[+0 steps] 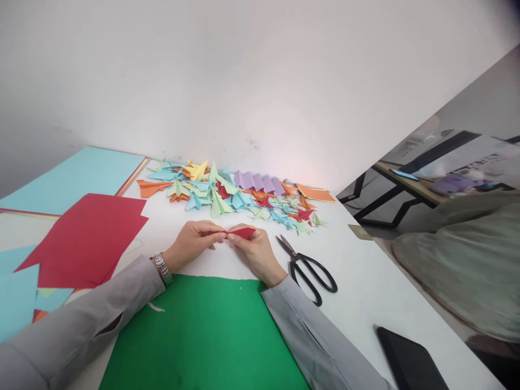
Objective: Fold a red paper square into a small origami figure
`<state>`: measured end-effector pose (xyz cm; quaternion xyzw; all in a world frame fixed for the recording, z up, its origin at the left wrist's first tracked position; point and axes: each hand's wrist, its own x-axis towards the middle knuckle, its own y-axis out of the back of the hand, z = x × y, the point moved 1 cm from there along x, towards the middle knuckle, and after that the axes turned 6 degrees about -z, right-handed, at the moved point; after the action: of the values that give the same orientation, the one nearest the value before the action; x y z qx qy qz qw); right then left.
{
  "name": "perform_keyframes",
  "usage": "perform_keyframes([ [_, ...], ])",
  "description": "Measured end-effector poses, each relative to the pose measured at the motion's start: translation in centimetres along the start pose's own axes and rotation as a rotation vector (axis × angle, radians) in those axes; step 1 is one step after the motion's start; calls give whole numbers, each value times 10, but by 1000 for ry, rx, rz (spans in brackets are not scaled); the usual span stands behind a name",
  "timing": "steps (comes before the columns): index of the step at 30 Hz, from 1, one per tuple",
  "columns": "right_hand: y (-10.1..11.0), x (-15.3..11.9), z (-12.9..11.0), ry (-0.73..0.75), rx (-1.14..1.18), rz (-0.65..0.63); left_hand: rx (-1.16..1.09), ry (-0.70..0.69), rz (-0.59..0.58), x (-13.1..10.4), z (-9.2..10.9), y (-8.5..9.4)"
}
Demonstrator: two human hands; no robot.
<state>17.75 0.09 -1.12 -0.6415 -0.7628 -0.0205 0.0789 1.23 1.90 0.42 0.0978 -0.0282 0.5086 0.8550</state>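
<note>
Between my two hands is a small piece of folded red paper (244,232), held just above the white table beyond a green sheet (203,330). My left hand (194,242) pinches its left end, thumb and fingers pressed together. With thumb on top, my right hand (255,248) grips the right part, and a pointed red flap shows above the fingers. The thumbs nearly meet at the middle of the paper. Much of the fold is hidden by my fingers. Black-handled scissors (298,257) lie to the right of my right hand, blades pointing away.
Folded paper pieces in many colours (219,189) lie heaped along the wall. Red sheets (93,238) and a light blue stack (77,173) are at left. An orange pad (317,193) sits at back right. A black phone-like device (410,357) lies front right; a person's clothing (459,260) shows beyond.
</note>
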Motion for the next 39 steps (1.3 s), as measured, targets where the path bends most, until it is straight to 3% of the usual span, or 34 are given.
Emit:
perform_keyframes([
  [12, 0, -3, 1, -11, -70, -44, -16, -1, -39, 1, 7, 4],
  [22, -1, -2, -3, -32, -78, 28, 0, 38, -42, -1, 6, 5],
  [39, -3, -1, 1, -82, 120, 44, 16, 37, -10, 0, 8, 4],
])
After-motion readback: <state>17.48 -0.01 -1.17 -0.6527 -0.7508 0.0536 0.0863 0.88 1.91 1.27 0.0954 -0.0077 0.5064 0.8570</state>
